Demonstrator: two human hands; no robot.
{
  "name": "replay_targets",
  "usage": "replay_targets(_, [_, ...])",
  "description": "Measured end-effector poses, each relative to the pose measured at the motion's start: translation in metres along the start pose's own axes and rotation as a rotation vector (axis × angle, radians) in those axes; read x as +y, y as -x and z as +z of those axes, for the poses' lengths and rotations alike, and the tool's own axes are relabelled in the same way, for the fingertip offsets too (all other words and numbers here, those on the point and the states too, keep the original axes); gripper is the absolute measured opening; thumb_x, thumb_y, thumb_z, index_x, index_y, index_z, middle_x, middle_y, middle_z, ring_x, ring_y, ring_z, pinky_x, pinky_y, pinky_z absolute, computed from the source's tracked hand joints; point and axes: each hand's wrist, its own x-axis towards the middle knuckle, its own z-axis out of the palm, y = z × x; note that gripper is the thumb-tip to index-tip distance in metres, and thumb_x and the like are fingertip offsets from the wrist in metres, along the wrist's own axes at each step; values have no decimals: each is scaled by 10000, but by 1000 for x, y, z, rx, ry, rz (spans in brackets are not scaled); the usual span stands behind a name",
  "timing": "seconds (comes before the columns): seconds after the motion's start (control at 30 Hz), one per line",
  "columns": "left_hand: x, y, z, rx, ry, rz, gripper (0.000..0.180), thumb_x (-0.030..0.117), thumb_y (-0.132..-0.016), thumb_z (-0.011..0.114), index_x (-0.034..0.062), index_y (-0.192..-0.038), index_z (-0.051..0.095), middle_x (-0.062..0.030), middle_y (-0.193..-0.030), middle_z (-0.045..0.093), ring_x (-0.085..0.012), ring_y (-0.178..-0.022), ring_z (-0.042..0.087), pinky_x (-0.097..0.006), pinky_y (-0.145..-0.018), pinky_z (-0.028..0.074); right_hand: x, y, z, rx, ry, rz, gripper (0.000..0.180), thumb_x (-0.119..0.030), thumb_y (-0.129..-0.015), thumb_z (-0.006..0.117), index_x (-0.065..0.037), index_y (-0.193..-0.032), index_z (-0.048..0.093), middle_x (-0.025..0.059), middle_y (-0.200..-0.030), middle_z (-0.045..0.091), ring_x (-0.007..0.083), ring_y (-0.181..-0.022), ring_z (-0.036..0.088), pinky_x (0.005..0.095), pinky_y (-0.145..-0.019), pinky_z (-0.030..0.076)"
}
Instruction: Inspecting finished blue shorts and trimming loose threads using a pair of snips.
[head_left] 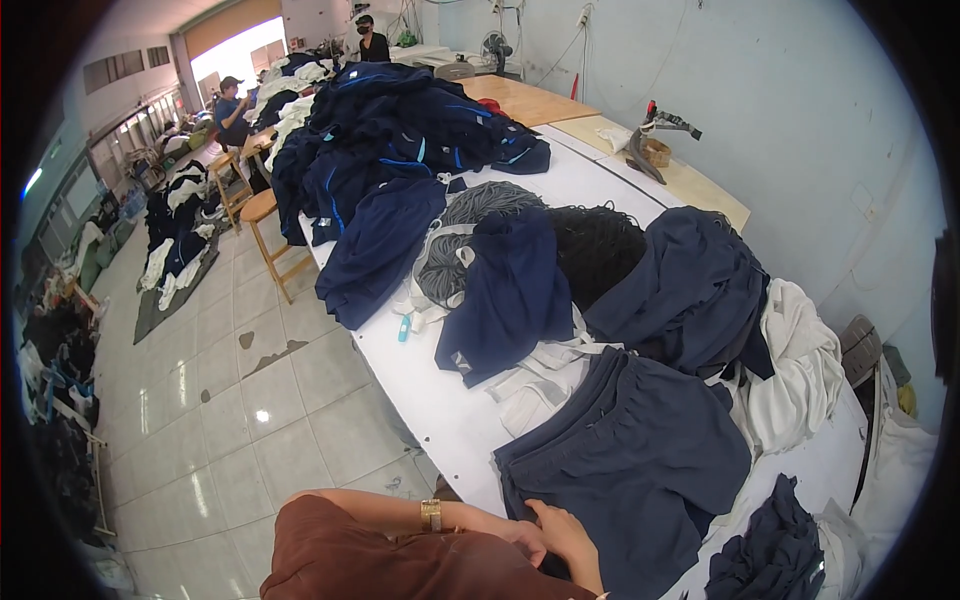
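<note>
A pair of navy shorts (640, 460) lies spread on the white table (430, 400) right in front of me. Both hands meet at its near waistband edge. My left hand (512, 528), with a gold watch on the wrist, reaches in from the left and its fingers curl into the navy cloth. Close beside it, my right hand (568, 540) pinches the same edge, its fingers bent over the fabric. My brown sleeve hides the lower part of both arms.
White garments (795, 375) and more navy pieces (510, 290) lie further up the table, with coils of grey cord (480, 215) and black cord (595, 245). A large navy heap (400, 130) fills the far end. Wooden stools (265, 215) and two seated people stand on the tiled floor to the left.
</note>
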Motion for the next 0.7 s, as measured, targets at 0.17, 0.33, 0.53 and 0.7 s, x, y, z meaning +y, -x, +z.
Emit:
replay_targets(0.17, [3,8,-10,27,28,-44,195,193,-910,634,22,-985,578,13,-938,537,-42,-788,516,-196,-719,413,3,-2,1,-6,19,-23,546,-204,-773,629,-57,-1282,499,191,-966,667,369,-930,630,439,-779,499])
replay_targets(0.33, [3,1,2,41,-178,252,188,196,-919,623,25,-987,586,17,-873,538,-42,-775,514,-208,-678,419,-2,-1,-5,-55,25,-35,502,-339,-867,580,-57,-1272,489,251,-1055,631,416,-968,611,475,-808,500])
replay_targets(0.53, [13,10,-4,15,-90,4,193,206,-934,604,31,-902,529,13,-926,518,-21,-770,478,-198,-646,401,10,0,7,34,36,-18,500,-294,-819,624,-59,-1250,531,204,-933,671,378,-886,643,438,-760,508])
replay_targets(0.7, [-4,5,0,69,-114,110,182,194,-956,560,31,-911,492,13,-885,502,-27,-758,466,-196,-647,389,9,-3,11,23,46,14,526,-391,-851,608,-55,-1248,523,257,-999,647,410,-947,624,470,-803,507])
